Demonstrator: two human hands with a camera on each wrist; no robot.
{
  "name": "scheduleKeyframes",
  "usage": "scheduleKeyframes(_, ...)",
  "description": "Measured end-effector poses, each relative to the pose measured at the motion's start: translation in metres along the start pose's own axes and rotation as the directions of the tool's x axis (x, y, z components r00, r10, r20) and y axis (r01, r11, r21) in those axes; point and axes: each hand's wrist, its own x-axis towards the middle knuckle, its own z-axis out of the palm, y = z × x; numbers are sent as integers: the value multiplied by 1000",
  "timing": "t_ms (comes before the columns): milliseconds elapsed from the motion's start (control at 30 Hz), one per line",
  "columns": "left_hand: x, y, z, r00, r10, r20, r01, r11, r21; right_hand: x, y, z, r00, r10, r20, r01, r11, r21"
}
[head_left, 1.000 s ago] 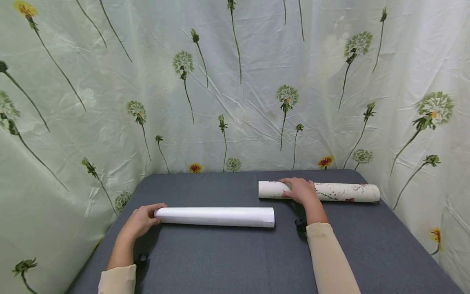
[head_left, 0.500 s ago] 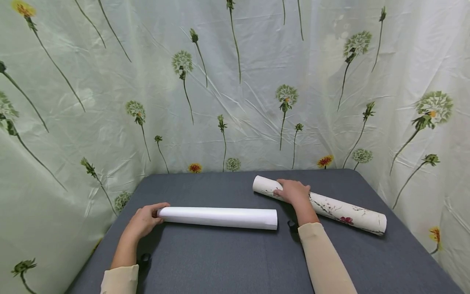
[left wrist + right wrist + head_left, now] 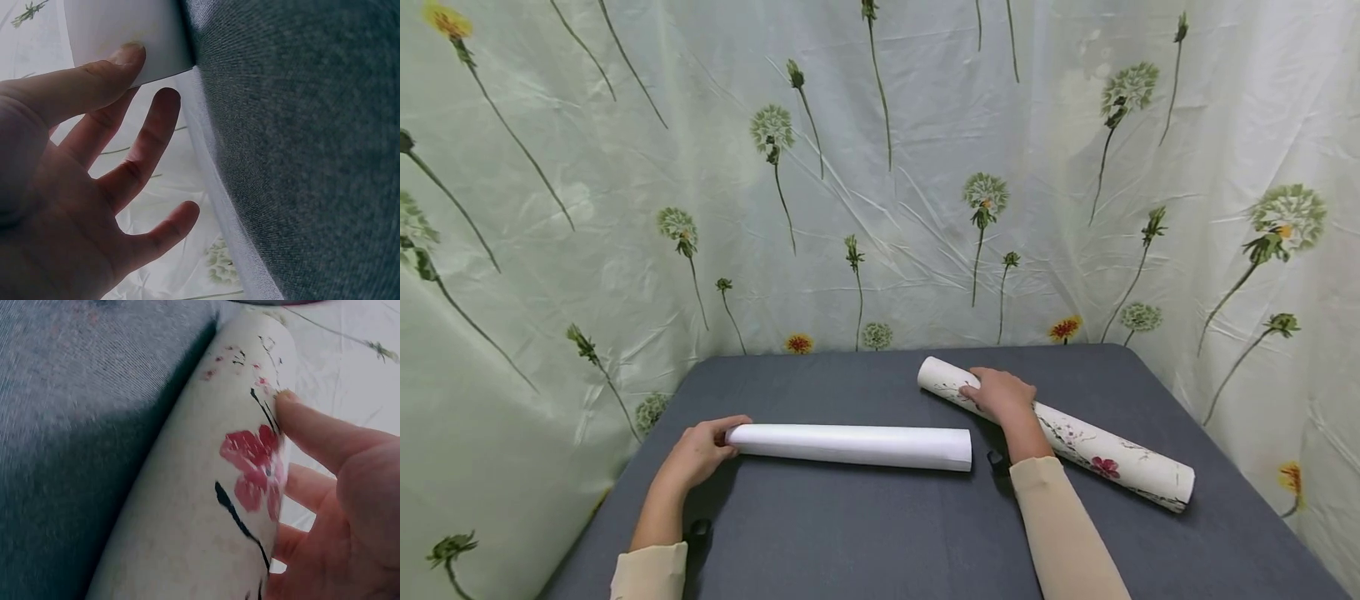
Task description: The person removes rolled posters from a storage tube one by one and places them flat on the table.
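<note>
A plain white paper roll [image 3: 850,447] lies crosswise on the grey table, left of centre. My left hand [image 3: 698,454] pinches its left end; in the left wrist view the thumb [image 3: 128,57] presses the near side while the other fingers spread below and behind. Further back on the right is a cream roll with a red blossom print [image 3: 1097,450], slanting from far left to near right. My right hand [image 3: 1003,398] grips it near its far end from above. In the right wrist view the thumb [image 3: 297,412] lies along the roll and the fingers go behind it, partly hidden.
The dark grey cloth-covered table [image 3: 820,533] ends at the back against a pale curtain [image 3: 865,167] printed with dandelions. The curtain also hangs along the left and right sides.
The flowered roll has swung from level to slanted, its right end coming nearer, with my right hand still on it. The white roll and left hand have shifted slightly right.
</note>
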Motion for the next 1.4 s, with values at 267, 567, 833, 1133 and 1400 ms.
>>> scheduleKeyframes(267,1,1,-3,1000,-1,7,1,1000,-10,-20,33,-19,997,67,35,-70,992,108)
scheduleKeyframes(567,0,0,-5,1000,-13,24,13,1000,-14,-44,75,-27,982,124,139,-145,978,148)
scheduleKeyframes(833,-3,-4,-3,999,-25,37,26,999,-21,-54,95,-28,980,6,200,-53,972,229)
scheduleKeyframes(1133,0,1,-1,999,-29,26,30,999,-27,-56,97,-33,978,-24,209,-15,983,183)
scheduleKeyframes(1400,1,1,1,1000,-24,20,25,1000,-18,-48,96,-32,978,-20,208,-7,992,129)
